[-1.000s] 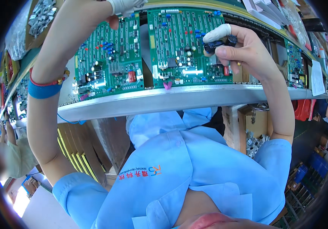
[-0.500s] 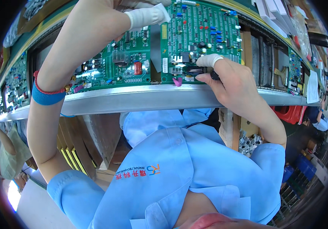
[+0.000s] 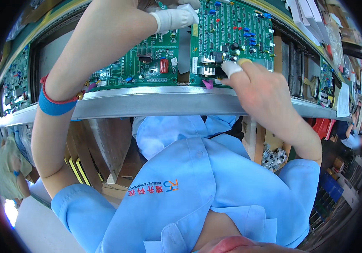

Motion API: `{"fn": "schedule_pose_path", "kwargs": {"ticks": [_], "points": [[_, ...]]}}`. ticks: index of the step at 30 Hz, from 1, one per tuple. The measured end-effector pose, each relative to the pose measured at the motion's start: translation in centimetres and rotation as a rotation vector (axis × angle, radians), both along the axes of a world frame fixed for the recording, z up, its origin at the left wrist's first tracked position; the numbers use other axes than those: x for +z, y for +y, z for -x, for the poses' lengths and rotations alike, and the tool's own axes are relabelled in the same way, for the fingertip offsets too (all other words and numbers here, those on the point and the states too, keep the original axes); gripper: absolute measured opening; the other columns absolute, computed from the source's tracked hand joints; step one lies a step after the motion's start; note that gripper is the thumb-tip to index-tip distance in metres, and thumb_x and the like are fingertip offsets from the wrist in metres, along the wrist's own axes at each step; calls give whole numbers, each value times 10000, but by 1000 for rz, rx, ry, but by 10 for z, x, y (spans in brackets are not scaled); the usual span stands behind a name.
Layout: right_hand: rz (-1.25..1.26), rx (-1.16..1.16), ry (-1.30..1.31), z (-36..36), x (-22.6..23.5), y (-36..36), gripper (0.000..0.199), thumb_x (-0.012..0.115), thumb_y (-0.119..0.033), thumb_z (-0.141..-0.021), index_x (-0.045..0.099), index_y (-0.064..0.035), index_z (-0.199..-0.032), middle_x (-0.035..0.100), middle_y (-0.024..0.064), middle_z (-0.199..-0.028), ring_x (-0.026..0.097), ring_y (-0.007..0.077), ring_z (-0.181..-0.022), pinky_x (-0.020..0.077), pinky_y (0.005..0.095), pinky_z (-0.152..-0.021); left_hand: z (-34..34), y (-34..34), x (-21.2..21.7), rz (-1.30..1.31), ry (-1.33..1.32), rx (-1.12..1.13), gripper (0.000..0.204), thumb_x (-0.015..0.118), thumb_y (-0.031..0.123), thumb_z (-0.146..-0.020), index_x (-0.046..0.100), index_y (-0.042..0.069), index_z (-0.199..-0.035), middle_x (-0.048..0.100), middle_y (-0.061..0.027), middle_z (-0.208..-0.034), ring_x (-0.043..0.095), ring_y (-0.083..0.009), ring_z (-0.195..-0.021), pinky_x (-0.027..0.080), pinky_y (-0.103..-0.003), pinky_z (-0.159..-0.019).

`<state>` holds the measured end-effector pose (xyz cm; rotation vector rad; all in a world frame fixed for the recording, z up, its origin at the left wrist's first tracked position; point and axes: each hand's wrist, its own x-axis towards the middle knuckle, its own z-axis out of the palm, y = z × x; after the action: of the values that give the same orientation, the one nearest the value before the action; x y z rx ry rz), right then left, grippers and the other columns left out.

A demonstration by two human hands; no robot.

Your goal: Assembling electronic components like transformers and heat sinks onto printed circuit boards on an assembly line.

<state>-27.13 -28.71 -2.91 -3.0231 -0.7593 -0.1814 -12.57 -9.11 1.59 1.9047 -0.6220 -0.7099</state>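
A green circuit board (image 3: 214,38) crowded with small parts lies in front of me on a metal-edged line. My right hand (image 3: 265,84), with a white and a yellow finger cot, is closed at its near edge, beside a pair of silver metal parts (image 3: 207,65). Its fingertips hide whatever they grip. My left hand (image 3: 126,25) reaches over a second green board (image 3: 147,71) to the left, which carries a red block-shaped component (image 3: 164,65). White cots cover its visible fingertips, drawn together near the first board's upper left; the picture's top edge cuts off the rest.
A silver rail (image 3: 160,101) runs along the near side of the boards. More boards stand further along at the far left (image 3: 14,88) and far right (image 3: 326,76). Small metal parts (image 3: 273,156) fill a box under the bench. Another person (image 3: 351,139) is at the far right.
Both boards now appear further right and slightly higher in view. My left hand has shifted right with them. The right hand has moved slightly, and the dark cylinder at its fingertips is now mostly hidden.
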Motion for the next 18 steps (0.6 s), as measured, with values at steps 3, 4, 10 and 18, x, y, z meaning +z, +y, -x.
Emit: {"fn": "schedule_pose_path", "kwargs": {"ticks": [3,4,10,18], "points": [[-81,-10,93,-6,0,-8,174,630,-108,-737,563,-18,-871,543,83,-714,612,209,-630,490,313,-499,-3,13,-32,121,-174,-125,237,671,111,-866,666,26,-1087,689,-89,-975,650,-147,-875,516,-282,-765],[-91,-24,87,-6,2,-11,174,630,-108,-737,563,-18,-871,543,83,-714,612,209,-630,490,313,-499,2,11,-35,140,-125,-105,248,676,87,-860,663,22,-1100,687,-62,-975,640,-113,-870,511,-253,-748],[-677,-432,374,19,28,-44,216,674,-76,-843,638,-13,-1047,683,54,-892,621,76,-784,485,218,-671,37,-18,-25,91,-65,-120,244,684,57,-848,664,7,-1087,684,-41,-954,626,-85,-844,498,-222,-701],[-882,-408,263,61,5,-75,190,669,-98,-861,644,-19,-1032,669,40,-927,611,91,-821,487,227,-739,79,-81,-1,-288,-543,-385,149,711,61,-784,692,13,-924,633,-70,-866,610,-182,-767,501,-272,-677]]}}
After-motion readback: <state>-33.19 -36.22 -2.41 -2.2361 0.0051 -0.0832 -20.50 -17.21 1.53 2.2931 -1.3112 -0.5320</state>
